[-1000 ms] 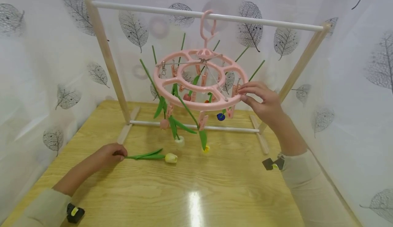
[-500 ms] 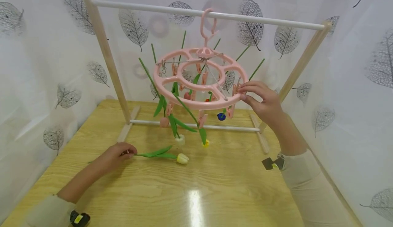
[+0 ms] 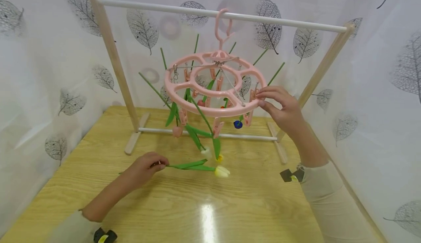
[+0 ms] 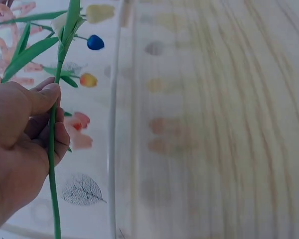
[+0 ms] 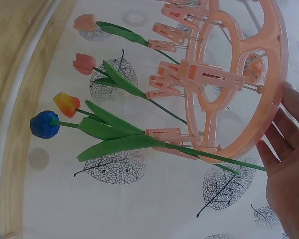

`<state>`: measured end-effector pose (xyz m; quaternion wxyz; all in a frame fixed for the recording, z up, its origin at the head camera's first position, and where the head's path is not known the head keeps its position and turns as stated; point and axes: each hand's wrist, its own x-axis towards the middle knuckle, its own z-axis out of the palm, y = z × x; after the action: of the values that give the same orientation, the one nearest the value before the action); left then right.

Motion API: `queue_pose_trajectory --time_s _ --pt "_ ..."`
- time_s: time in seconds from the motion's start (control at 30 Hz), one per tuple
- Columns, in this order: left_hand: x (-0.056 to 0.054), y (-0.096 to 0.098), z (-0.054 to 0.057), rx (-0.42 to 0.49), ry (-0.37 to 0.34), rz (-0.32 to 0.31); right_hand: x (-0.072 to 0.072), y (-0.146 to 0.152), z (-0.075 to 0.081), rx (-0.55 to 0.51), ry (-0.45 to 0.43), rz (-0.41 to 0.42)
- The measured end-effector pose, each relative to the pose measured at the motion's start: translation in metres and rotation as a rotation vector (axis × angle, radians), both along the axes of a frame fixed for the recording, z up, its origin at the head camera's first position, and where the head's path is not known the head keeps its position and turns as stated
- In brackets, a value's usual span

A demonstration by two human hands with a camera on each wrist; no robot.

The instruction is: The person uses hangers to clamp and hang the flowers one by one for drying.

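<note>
My left hand point(image 3: 148, 167) pinches the green stem of a pale yellow artificial tulip point(image 3: 222, 171) between thumb and fingers. Its bloom points right, low in front of the frame; in the left wrist view the stem point(image 4: 53, 149) runs down past the palm. A round pink clip hanger point(image 3: 210, 112) hangs by its hook from a white bar. At its right rim my right hand point(image 3: 283, 106) pinches the ring, thumb low, fingers beside a peg. Several tulips hang bloom-down from its pegs, among them a blue tulip point(image 5: 44, 124) and an orange-yellow tulip point(image 5: 67, 104).
A wooden stand point(image 3: 113, 56) with a white top bar point(image 3: 158, 10) and a white lower bar point(image 3: 243, 137) carries the hanger. Its feet rest on the wood-grain table point(image 3: 158, 206). Behind hangs a white curtain point(image 3: 42, 82) with dark leaf prints.
My left hand has moved right with the pale yellow tulip, bringing its bloom beneath the hanger. The hanging white tulip has swung right, and one stem at left leans further out. My right hand stays put.
</note>
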<state>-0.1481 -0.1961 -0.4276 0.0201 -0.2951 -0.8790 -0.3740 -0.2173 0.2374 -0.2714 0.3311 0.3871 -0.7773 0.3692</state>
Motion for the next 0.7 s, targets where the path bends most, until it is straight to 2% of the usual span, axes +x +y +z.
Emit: queue_pose_trajectory --time_s 0.2,0.53,0.7 --pt "-0.001 0.025 0.003 0.026 0.037 -0.037 0.001 0.000 0.000 -0.022 -0.001 -0.001" --pt "-0.003 0.053 0.008 0.056 0.221 -0.164 0.003 -0.001 0.003 -0.016 0.000 0.005" --pt "-0.001 0.059 0.007 0.033 0.224 -0.196 0.000 -0.001 0.001 -0.035 0.022 0.031"
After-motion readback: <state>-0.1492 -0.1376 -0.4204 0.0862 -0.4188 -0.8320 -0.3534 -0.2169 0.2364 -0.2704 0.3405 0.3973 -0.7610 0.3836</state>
